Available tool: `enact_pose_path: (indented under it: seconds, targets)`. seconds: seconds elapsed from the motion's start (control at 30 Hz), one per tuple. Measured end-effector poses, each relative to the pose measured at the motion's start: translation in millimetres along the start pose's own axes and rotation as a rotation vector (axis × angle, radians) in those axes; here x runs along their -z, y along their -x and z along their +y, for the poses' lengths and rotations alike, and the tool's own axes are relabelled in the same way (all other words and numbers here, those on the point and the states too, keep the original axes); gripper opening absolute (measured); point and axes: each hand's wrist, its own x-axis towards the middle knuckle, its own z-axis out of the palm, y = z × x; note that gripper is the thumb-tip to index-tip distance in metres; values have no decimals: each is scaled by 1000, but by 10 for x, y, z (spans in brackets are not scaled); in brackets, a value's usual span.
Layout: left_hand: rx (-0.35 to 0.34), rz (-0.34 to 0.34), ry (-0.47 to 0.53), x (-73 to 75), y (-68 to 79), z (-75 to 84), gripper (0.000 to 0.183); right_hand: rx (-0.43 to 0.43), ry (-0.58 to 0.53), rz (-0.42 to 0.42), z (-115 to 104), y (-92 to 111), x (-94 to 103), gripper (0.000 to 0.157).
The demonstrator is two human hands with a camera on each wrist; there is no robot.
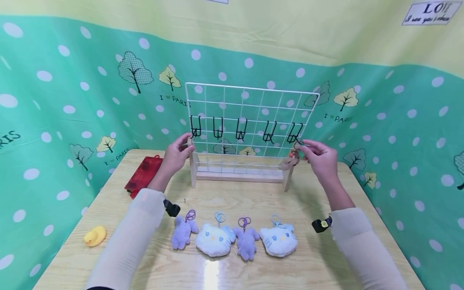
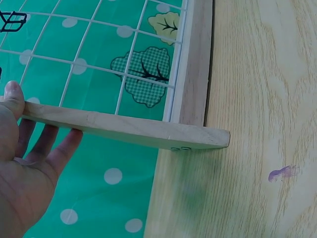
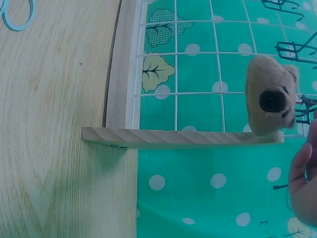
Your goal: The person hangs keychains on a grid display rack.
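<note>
At left, the left hand [image 1: 175, 155] pinches the pale wooden upright [image 1: 193, 169] of the white wire-grid rack [image 1: 251, 88]. At the rack's right end hangs a brown plush bear keychain [image 3: 270, 96], probably light, soft, best held by its ring [image 1: 296, 145]; whether the right hand [image 1: 324, 159] pinches it I cannot tell.

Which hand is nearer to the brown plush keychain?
Right. The right hand is at the top of the keychain; the left hand grips the rack's left wooden post.
</note>
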Motion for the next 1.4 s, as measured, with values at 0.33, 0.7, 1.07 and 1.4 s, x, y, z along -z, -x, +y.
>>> enact_pose_path:
  seconds: [0.33,0.7,1.07,1.4]
  targets:
    - [28,-10,-3,-13,22,-49,54,-16,5,-15,100,27,27,40]
    - [25,-8,-21,-1,26,-24,55,-3,105,-90,272,144,63,38]
    - [42,-14,-20,9,17,-11,55,-86,195,-196,564,366,57,33]
    - [31,-8,-23,8,-23,5,54,-89,282,-317,782,525,-15,31]
